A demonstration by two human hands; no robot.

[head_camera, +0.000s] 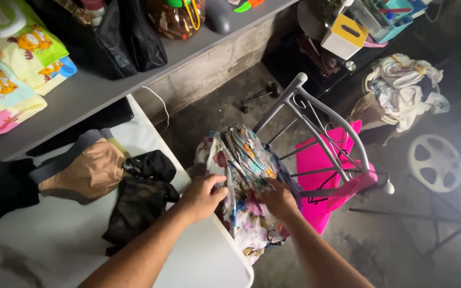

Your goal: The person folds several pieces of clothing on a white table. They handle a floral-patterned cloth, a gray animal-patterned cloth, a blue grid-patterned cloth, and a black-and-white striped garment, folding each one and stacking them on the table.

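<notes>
Where white table [188, 266] edge ends, both hands [241, 196] closed on floral cloth [246, 213], bare floor [401, 250] beyond.

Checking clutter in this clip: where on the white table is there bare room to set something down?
Bare patches on the white table: the near corner below the dark camouflage garment, and the far strip by the white cable. Crowded: the middle, with the tan garment, and the right edge, where the left hand and right hand grip floral fabric.

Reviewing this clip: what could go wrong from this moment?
1. The floral patterned fabric bundle overhangs the white table edge; it may slide to the floor if the left hand or right hand loosens.
2. The grey metal chair stands close and could snag the cloth.
</notes>
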